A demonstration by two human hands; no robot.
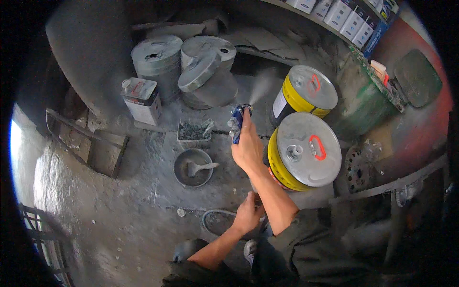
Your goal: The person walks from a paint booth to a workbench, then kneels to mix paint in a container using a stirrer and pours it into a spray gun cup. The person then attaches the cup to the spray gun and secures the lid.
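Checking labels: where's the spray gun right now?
Head view, just above centre: the spray gun is in the right hand, left of the nearer yellow-banded drum.

– See any gloss on the gun (237, 118)?
– Looks like shiny metal.
– And on the drum (306, 161)?
– Shows smooth metal on top, with a plastic-looking handle (322, 149).
– And on the floor (129, 210)?
– Looks rough, matt.
– On the sleeve (311, 241)?
– Seems matt cloth.

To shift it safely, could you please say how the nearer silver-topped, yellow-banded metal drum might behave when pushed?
The drum seems rigid, its top looking metallic. Its bulk suggests weight, though contents are hidden. Broad and upright, it may resist tipping.
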